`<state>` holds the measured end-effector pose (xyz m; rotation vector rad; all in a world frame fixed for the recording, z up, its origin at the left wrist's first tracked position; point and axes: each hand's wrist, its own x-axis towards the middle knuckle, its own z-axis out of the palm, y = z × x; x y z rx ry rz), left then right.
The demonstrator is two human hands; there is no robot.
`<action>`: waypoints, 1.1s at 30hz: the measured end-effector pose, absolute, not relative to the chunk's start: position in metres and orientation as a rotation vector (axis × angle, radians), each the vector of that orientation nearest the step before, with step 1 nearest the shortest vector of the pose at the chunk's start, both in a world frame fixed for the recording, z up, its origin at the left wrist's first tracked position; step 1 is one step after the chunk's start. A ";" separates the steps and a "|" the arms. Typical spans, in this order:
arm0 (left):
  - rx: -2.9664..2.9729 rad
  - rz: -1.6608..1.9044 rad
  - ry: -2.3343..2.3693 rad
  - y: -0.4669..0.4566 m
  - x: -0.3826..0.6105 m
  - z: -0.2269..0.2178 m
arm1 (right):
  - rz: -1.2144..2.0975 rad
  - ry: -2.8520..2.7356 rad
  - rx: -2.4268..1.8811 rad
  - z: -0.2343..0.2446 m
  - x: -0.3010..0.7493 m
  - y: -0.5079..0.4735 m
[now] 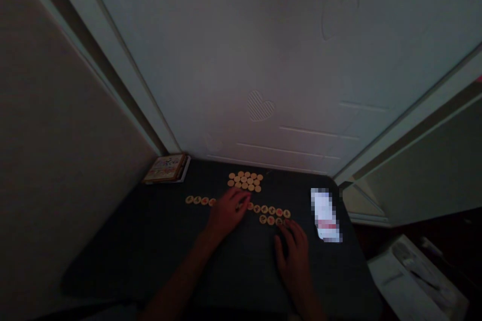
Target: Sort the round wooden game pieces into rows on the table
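The left hand [227, 209] lies over the long row of marked discs [264, 209] at the centre of the lower frame, hiding part of it; whether its grip is closed on a disc cannot be told. The right hand [295, 251], lower right of centre, has an open grip, thumb apart from the fingers, its fingertips at the right end of the short row of marked discs [270, 220].

The likeliest trouble is a knocked line: the two rows lie close together, so a fingertip nudging one disc could push its neighbours askew. The left fingertips are also just below the block of plain-faced discs [244, 180], and overreaching could scatter its lower edge. Dim light makes the markings hard to read, so one disc could be mistaken for another. The pixelated bright item [326, 214], right on the dark worktop [131, 246], could be bumped if the right hand swings outward.
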<state>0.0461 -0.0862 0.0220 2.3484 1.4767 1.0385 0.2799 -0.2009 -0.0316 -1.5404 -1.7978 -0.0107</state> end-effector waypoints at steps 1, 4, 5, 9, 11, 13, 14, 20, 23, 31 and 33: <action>2.317 1.050 1.547 -0.070 0.037 0.026 | -0.014 -1.784 -1.534 -0.032 0.280 -0.201; 2.251 0.928 1.692 -0.021 0.009 0.031 | -0.012 -1.746 -1.525 -0.031 0.281 -0.201; 2.252 0.849 1.680 -0.007 0.001 0.031 | -0.006 -1.738 -1.522 -0.031 0.281 -0.202; 2.314 0.632 1.495 0.026 -0.016 0.025 | 0.019 -1.721 -1.503 -0.030 0.283 -0.203; 2.331 0.592 1.447 0.032 -0.018 0.022 | 0.028 -1.713 -1.495 -0.029 0.283 -0.203; 2.332 0.573 1.438 0.036 -0.018 0.019 | 0.035 -1.706 -1.485 -0.028 0.283 -0.204; 2.328 0.571 1.446 0.038 -0.019 0.018 | 0.036 -1.703 -1.480 -0.027 0.283 -0.204; 2.290 0.603 1.541 0.043 -0.032 0.014 | 0.029 -1.669 -1.467 -0.025 0.283 -0.203; 2.274 0.619 1.574 0.041 -0.039 0.013 | 0.039 -1.665 -1.454 -0.025 0.284 -0.203; 2.254 0.630 1.600 0.033 -0.036 0.021 | 0.047 -1.686 -1.431 -0.024 0.285 -0.204; 2.240 0.657 1.620 0.031 -0.035 0.028 | 0.034 -1.677 -1.426 -0.023 0.285 -0.205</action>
